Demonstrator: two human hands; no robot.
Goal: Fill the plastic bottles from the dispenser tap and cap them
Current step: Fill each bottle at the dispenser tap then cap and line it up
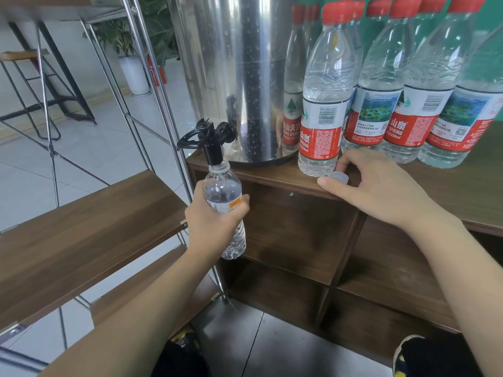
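1. One small clear plastic bottle, uncapped, sits mouth-up under the black dispenser tap; left hand grip wraps its middle.
2. Right hand grip pinches the pale loose cap on the brown tabletop.
3. Red-capped bottles stand behind, apparently finished; capping remains.

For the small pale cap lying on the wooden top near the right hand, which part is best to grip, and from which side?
Pinch the cap by its round side wall, coming from above. It is low and lies flat near the front edge of the wooden top, so only its rim offers a hold. The right hand already curls around it; a tall bottle stands close behind, blocking that side.
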